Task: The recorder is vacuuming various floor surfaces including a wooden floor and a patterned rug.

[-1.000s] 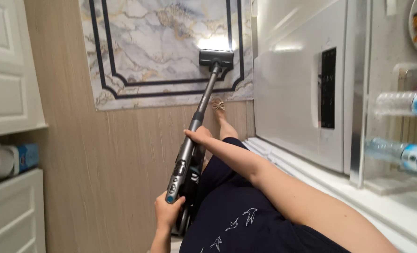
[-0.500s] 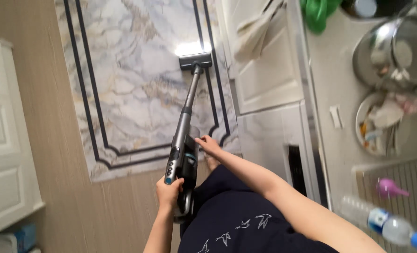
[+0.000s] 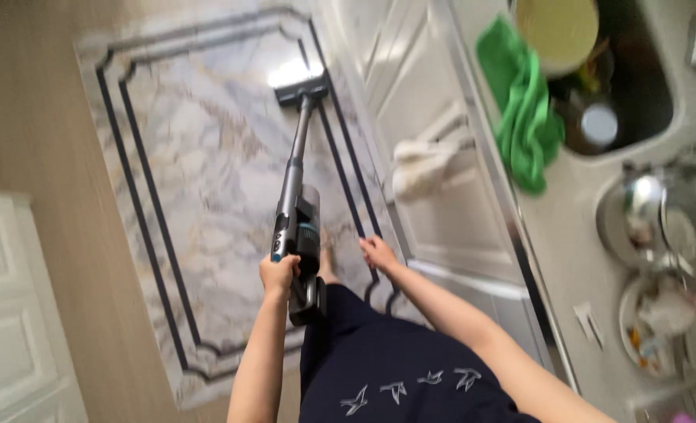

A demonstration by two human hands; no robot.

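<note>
A grey cordless stick vacuum [image 3: 295, 211] runs from my body out over a marble-patterned rug [image 3: 199, 188]. Its lit floor head [image 3: 301, 90] rests near the rug's far right border. My left hand [image 3: 279, 276] is closed around the vacuum's handle. To the right of the vacuum body, my right hand [image 3: 379, 252] hangs free with loosely curled fingers, touching nothing. One bare foot shows just under the vacuum body.
White cabinet fronts [image 3: 434, 204] with a pale towel [image 3: 426, 160] hanging on them line the right. Above them a counter holds a sink [image 3: 638, 117], a green cloth [image 3: 524, 125], a metal pot [image 3: 661, 215] and dishes. White doors [image 3: 11, 313] stand at the left.
My right hand has come off the vacuum body and now hangs beside it. I have stepped forward onto the rug, and the view has swung toward the sink.
</note>
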